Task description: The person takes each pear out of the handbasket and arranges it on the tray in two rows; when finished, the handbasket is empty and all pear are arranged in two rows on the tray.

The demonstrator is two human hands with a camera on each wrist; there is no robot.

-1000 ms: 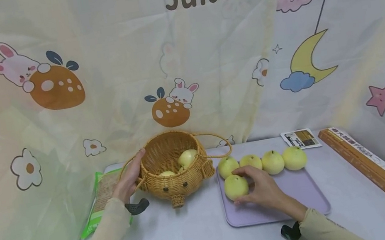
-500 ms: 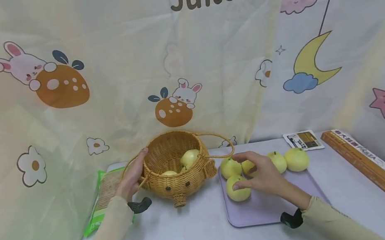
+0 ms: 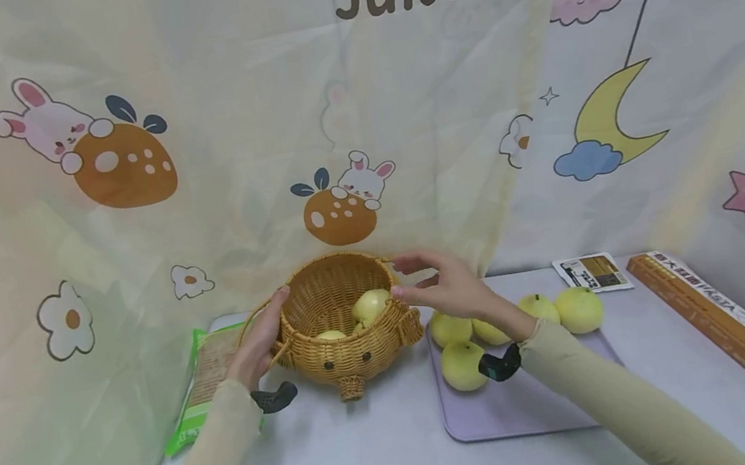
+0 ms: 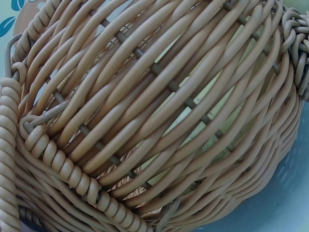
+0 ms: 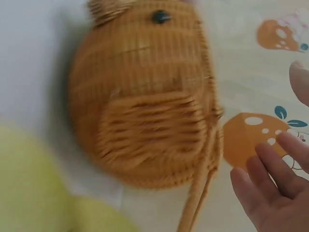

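Note:
A wicker basket point(image 3: 348, 354) shaped like an animal's head, with eyes and a snout, stands upright on the table and holds a few round yellow-green pears point(image 3: 373, 305). My left hand point(image 3: 261, 339) grips its left side near the rim; the left wrist view shows only wickerwork point(image 4: 145, 106), pale fruit glimpsed through the gaps. My right hand point(image 3: 450, 285), holding nothing, hovers by the basket's right rim and handle, thumb and fingers spread apart. In the right wrist view its fingers point(image 5: 270, 188) are extended beside the basket.
A lilac tray point(image 3: 539, 409) with several pears point(image 3: 464, 367) lies below the right forearm. Left of the basket is a green-edged packet point(image 3: 200, 390). A small sachet point(image 3: 593, 273) and a long box point(image 3: 726, 319) lie right. A printed cloth point(image 3: 219, 143) hangs behind.
My right hand released the front pear, which stays on the tray, then rose and moved left to the basket's right rim. My left hand has stayed on the basket.

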